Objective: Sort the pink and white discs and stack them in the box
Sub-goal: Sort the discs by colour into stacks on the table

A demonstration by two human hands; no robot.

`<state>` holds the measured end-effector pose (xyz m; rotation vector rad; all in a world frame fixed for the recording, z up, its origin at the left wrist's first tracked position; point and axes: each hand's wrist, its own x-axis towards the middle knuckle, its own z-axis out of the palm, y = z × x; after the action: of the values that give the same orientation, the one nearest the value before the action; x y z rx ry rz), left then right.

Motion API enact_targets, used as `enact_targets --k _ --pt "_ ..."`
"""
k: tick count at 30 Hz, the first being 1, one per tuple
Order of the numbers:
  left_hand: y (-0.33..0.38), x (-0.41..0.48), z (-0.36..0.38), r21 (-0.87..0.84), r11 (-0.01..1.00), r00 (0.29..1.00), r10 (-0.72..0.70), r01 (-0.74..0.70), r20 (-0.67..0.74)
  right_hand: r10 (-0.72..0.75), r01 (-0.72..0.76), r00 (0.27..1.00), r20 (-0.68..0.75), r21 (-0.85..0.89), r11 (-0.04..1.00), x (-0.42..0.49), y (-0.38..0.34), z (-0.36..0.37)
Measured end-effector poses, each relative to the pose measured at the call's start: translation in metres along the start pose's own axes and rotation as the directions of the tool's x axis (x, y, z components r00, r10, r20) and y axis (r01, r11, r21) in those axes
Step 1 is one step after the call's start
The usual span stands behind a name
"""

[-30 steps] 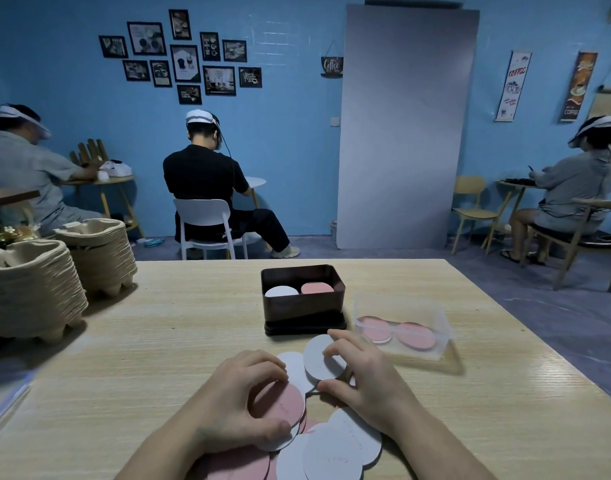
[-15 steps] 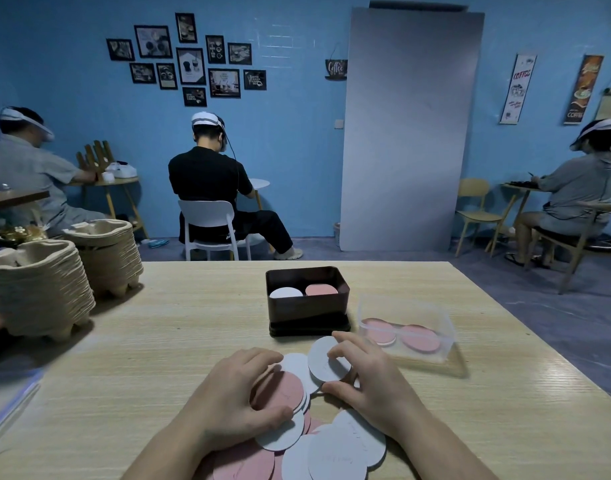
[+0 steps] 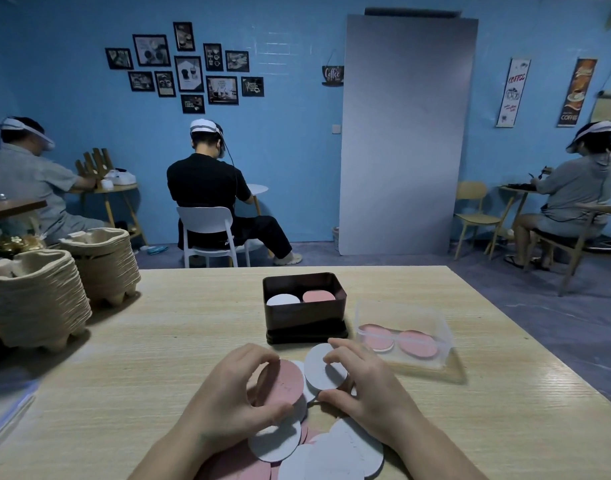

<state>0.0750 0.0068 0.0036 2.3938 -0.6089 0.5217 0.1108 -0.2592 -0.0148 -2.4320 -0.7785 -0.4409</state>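
Pale tabletop (image 3: 158,341) carries a near pile of mixed discs (image 3: 331,455), where the left hand (image 3: 228,400) pinches a pink disc (image 3: 281,382) and the right hand (image 3: 370,386) a white disc (image 3: 323,370); sorting seems under way, each next needing lifting to its matching stack in the dark box (image 3: 304,317) just beyond.

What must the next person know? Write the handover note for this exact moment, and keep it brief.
Left grip pinches a pink disc over the loose pile.
Right grip pinches a white disc beside it.
The dark box stands just behind the hands, with a white stack on its left and a pink stack on its right.
The clear tub to the right holds pink discs.
Done: both stacks are started.
Left: place these two discs, then sort the mixed pile.
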Motion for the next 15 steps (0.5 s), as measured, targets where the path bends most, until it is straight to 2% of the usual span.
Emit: enact_targets --k 9,15 --pt "0.008 0.029 0.020 0.138 0.970 0.980 0.197 -0.200 0.037 -0.120 0.121 0.992 -0.028 0.038 0.992 0.002 0.000 0.000" --pt "0.002 0.023 0.026 0.084 0.981 0.985 0.174 -0.173 -0.002 -0.130 0.132 0.991 -0.040 0.037 0.991 0.002 0.000 0.001"
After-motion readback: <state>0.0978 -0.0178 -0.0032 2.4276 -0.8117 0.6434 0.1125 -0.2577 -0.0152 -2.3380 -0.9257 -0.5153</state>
